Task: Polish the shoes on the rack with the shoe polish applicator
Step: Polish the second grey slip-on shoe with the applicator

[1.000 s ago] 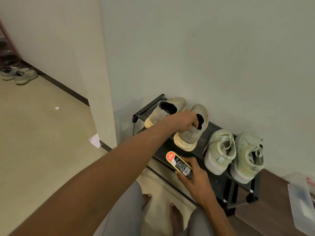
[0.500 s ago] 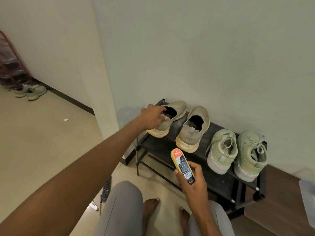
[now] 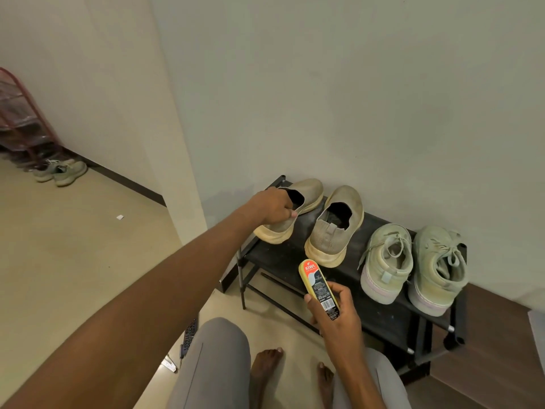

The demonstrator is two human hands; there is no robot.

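A low black rack (image 3: 392, 320) stands on the pale floor (image 3: 73, 261) against a plain light wall (image 3: 354, 98), and it carries four shoes in a row with their heels toward the person. The left hand (image 3: 275, 208) grips the heel of the leftmost beige shoe (image 3: 298, 205) on the rack's top shelf. The right hand (image 3: 339, 317) grasps the yellow shoe polish applicator (image 3: 320, 287) in the air, just in front of the rack.

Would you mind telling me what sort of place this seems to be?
Most likely a home hallway or entryway: a low black shoe rack stands against a plain wall, a second rack with sneakers sits down the corridor, and the person is barefoot on a tiled floor.
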